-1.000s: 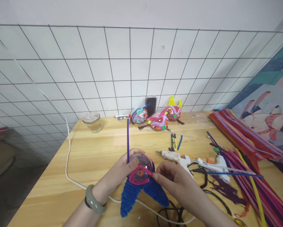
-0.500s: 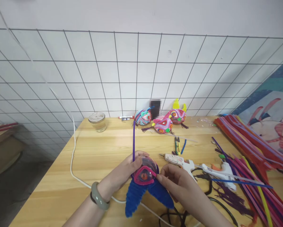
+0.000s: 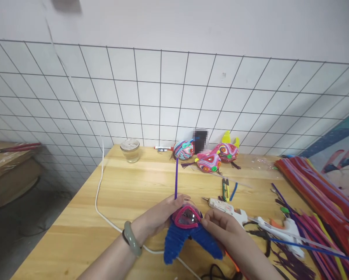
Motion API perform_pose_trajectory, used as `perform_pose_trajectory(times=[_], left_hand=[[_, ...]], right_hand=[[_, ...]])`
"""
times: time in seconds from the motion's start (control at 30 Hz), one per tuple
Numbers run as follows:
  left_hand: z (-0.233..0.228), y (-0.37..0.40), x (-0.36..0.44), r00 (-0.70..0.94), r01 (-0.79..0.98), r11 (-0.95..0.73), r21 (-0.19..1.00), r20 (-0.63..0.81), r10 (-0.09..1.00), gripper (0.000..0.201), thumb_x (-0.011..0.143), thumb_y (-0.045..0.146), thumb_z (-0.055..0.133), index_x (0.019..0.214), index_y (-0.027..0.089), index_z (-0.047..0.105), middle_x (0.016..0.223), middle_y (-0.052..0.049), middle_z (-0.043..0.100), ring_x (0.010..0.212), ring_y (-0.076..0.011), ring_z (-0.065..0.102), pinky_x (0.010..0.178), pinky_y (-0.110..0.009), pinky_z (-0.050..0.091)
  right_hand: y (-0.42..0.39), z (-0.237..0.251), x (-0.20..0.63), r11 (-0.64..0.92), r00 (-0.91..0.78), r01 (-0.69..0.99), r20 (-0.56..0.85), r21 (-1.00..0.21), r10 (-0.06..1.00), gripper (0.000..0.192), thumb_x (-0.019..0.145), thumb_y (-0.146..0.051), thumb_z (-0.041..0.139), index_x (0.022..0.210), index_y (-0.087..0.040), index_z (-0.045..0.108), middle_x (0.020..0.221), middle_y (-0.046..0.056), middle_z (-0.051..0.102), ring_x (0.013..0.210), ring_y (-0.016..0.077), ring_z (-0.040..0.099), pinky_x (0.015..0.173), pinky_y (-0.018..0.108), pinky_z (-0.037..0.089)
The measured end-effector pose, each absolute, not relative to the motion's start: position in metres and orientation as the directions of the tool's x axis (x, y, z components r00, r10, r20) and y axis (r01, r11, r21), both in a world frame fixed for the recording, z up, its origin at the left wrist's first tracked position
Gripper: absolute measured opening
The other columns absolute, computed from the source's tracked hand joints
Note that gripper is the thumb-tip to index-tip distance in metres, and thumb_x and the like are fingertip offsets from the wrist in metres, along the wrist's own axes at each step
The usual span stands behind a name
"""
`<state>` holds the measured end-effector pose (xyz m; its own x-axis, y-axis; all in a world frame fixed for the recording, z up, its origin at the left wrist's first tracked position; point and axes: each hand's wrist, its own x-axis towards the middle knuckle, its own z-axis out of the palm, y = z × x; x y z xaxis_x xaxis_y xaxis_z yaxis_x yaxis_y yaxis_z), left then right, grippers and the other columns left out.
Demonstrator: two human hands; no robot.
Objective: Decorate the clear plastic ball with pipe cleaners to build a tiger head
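We have the clear ball [image 3: 189, 203] low in the middle of the view, held up over the near part of the wooden table [image 3: 84, 217]; our left hand [image 3: 170, 210] is curled around its left side with the thumb over the top, partly closed and keeping hold of it; our right hand [image 3: 219, 225] has thumb and forefinger drawn together at the right corner of the pink strip [image 3: 187, 226], seemingly pinching it, with the other fingers folded in. As for how far along we are, two blue fins [image 3: 175, 243] hang below the ball, and the pink strip forms an almost complete rounded triangle against the shell; we cannot tell whether its right end is fixed down. Inside that outline, and above it, we see bare see-through shell, so we judge the piece part-made; the three fish ornaments [image 3: 208, 161] by the wall are covered all over in coloured bands, with eyes in place. A purple stem [image 3: 176, 179] stands up beside our left hand, its lower end hidden; the nearer glue gun [image 3: 222, 206] lies beyond our right hand, and bundled craft stems [image 3: 314, 186] lie farther to the right.
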<state>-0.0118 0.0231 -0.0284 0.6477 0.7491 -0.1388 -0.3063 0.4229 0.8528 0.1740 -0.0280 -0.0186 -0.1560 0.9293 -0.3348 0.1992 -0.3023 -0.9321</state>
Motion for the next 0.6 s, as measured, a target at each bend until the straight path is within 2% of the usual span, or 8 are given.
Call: perform_pose_trajectory(times=[0.3, 0.6], left_hand=[[-0.0269, 0.0234, -0.0126, 0.615, -0.31, 0.456, 0.834, -0.19, 0.765, 0.049, 0.073, 0.054, 0.064, 0.101, 0.014, 0.06, 0.092, -0.009, 0.071, 0.088, -0.0211, 0.063, 0.085, -0.035, 0.042], [-0.0311, 0.0242, -0.0137, 0.611, -0.316, 0.457, 0.831, -0.19, 0.768, 0.036, 0.081, 0.045, 0.061, 0.101, 0.015, 0.062, 0.095, -0.008, 0.071, 0.088, -0.0206, 0.063, 0.082, -0.033, 0.044]], right_hand=[[-0.0282, -0.0236, 0.1741, -0.298, -0.154, 0.193, -0.329, -0.935, 0.932, 0.049, 0.069, -0.065, 0.062, 0.064, -0.019, 0.049, 0.044, -0.01, 0.04, 0.034, 0.0042, 0.035, 0.034, 0.017, 0.023], [-0.0284, -0.0246, 0.1735, -0.276, -0.142, 0.192, -0.305, -0.942, 0.942, 0.049, 0.069, -0.066, 0.062, 0.062, -0.019, 0.048, 0.044, -0.01, 0.039, 0.033, 0.0047, 0.036, 0.034, 0.018, 0.023]])
